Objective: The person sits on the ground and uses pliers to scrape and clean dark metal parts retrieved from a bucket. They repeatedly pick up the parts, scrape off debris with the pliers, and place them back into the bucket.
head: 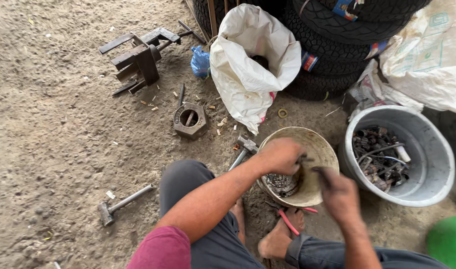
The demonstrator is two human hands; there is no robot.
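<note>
At the lower centre of the frame, red-handled pliers (289, 222) lie on the dirt floor (53, 149) between the person's bare feet. Just above, the right hand (340, 195) pinches a small dark part at the rim of a tan bucket (315, 149), fingers closed narrow on it. The left hand (280, 155) reaches into the same bucket, curled around something I cannot make out, over a heap of metal chain parts (280, 183). At right stands a grey bucket (427, 154) of scrap pieces. Lower left lies a hammer (120, 203). Farther up sit a large hex nut (190, 120), a white sack (248, 65) and stacked tyres (337, 30).
</note>
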